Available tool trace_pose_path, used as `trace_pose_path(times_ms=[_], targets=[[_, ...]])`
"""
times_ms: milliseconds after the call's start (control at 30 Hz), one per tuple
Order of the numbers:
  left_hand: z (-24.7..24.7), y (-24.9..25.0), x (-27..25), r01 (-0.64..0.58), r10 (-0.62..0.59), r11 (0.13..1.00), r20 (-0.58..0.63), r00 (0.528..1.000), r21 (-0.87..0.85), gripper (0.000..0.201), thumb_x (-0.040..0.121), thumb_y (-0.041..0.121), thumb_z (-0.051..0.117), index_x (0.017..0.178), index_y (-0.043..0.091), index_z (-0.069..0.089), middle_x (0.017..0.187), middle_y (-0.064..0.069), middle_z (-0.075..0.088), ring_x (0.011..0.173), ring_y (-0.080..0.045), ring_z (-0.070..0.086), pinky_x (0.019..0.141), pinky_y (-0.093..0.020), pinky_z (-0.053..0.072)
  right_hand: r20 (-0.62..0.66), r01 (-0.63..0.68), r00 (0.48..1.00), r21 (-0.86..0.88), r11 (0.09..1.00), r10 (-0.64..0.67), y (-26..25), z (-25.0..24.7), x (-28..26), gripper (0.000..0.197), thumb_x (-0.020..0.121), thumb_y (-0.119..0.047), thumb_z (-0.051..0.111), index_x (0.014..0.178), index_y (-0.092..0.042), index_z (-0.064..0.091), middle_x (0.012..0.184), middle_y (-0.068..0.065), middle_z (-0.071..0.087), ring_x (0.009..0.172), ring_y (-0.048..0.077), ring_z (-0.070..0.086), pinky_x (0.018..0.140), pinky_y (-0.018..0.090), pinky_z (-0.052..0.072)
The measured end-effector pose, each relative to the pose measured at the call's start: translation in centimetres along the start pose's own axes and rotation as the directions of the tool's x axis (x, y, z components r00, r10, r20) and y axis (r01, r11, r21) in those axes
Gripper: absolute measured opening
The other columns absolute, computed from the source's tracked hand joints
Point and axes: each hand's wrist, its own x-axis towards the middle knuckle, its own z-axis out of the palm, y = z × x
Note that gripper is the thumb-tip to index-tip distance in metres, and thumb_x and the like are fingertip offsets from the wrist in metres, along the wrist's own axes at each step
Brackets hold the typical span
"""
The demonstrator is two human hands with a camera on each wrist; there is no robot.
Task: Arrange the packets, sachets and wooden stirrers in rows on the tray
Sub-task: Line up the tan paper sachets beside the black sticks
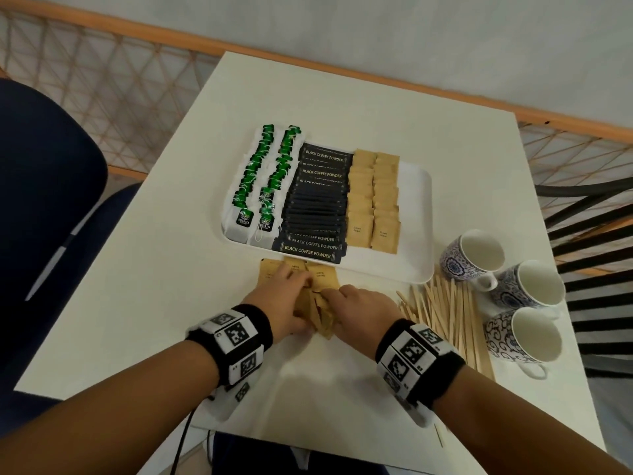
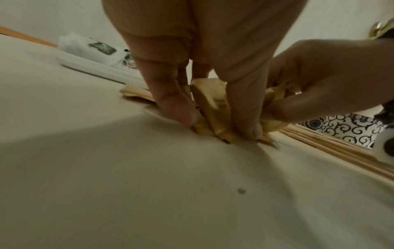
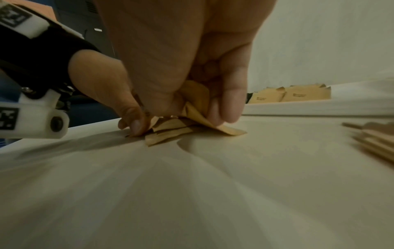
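White counter [image 1: 171,269] | white rectangular tray [image 1: 416,214]: rowed tea bags, coffee sticks, sugar | my left hand [image 1: 286,303] and right hand [image 1: 363,308] both pinch loose brown paper sugar sachets [image 1: 320,317]

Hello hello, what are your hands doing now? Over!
Both hands, left hand and right hand, gripping loose brown paper sugar sachets on the white table. White rectangular tray has space on its right. Wooden stirrers untouched. Nothing blocking.

Brown sugar sachets [image 1: 317,308], white tray [image 1: 416,214], mugs [image 1: 529,284] (blue-and-white floral)
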Motion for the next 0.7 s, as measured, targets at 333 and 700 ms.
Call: trace_pose_path(times_ms=[333, 700], targets=[[0.7, 2.3, 1.2, 0.094, -0.087, 0.977, -0.04, 0.995, 0.191, 0.079, 0.064, 0.057, 0.075, 0.125, 0.02, 0.042, 0.125, 0.002, 0.041, 0.109, -0.018, 0.05, 0.09, -0.038, 0.048, -0.09, -0.097, 0.989, 0.191, 0.977, 0.116, 1.5, -0.5, -0.3, 0.035, 0.094, -0.033, 0.04, 0.128, -0.027, 0.047, 0.111, 0.0, 0.061, 0.096, 0.023, 0.06, 0.076, 0.032, 0.049], [0.5, 2.3, 1.7, 0.099, -0.093, 0.977, 0.044, 0.995, -0.19, 0.049, 0.069, 0.034, 0.077, 0.102, 0.033, 0.042, 0.103, 0.008, 0.057, 0.095, -0.016, 0.057, 0.083, -0.037, 0.05, -0.162, -0.107, 0.966, 0.465, 0.879, 0.204, 2.8, 0.0, -0.4, 0.037, 0.086, -0.016, 0.052, 0.121, -0.024, 0.056, 0.109, 0.0, 0.061, 0.097, 0.023, 0.058, 0.076, 0.029, 0.043]])
